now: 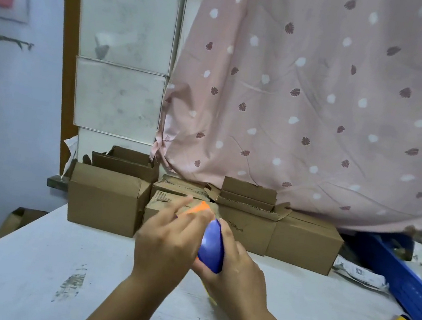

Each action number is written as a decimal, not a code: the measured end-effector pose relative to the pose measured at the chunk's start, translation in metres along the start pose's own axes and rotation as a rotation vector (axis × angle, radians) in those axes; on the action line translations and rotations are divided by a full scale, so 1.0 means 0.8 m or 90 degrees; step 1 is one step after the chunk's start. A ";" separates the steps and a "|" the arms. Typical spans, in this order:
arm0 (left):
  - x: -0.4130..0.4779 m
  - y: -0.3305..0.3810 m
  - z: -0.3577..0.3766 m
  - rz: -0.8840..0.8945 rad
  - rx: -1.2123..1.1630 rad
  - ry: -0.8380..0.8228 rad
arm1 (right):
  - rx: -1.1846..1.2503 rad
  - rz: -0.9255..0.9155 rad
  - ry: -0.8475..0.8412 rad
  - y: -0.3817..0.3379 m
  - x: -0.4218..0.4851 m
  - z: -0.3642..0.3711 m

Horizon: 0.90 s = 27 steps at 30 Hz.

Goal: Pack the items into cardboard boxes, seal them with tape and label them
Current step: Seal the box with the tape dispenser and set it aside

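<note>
Right hand [238, 271] grip: fingers curled round the blue item [211, 247], held above the table [52, 259]; left hand [164, 243] lies against its orange end [198, 208], fingers extended and blurred; whether that grip pinches cannot be told. The item's long axis runs away from the person, orange end foremost, toward the open cardboard box [246, 228] just beyond at the table's far edge; right hand nearer it. Judged: packing step, item not yet boxed.
</note>
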<state>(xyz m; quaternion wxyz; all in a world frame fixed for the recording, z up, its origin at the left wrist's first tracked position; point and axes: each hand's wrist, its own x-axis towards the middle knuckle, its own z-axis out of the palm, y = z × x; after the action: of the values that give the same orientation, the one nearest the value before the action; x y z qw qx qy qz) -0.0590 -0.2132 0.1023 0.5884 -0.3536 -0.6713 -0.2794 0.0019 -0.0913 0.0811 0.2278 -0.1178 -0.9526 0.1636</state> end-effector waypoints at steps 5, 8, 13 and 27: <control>-0.029 -0.008 0.014 0.009 0.001 -0.044 | 0.284 0.096 -0.087 -0.014 0.009 -0.010; -0.040 -0.015 0.018 -0.072 -0.025 -0.103 | 0.568 0.100 -0.223 -0.021 0.014 -0.013; -0.056 -0.034 0.013 -0.097 -0.010 -0.139 | 0.808 0.225 -0.291 -0.035 0.020 -0.004; -0.091 -0.081 -0.029 0.055 0.184 -0.136 | 0.843 0.318 -0.205 -0.076 0.039 0.043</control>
<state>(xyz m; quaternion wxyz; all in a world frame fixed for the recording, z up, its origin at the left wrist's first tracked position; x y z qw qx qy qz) -0.0935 -0.2809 0.0366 0.5698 -0.3217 -0.7474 -0.1150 -0.0503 -0.1465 0.0863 0.0643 -0.1440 -0.6203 0.7684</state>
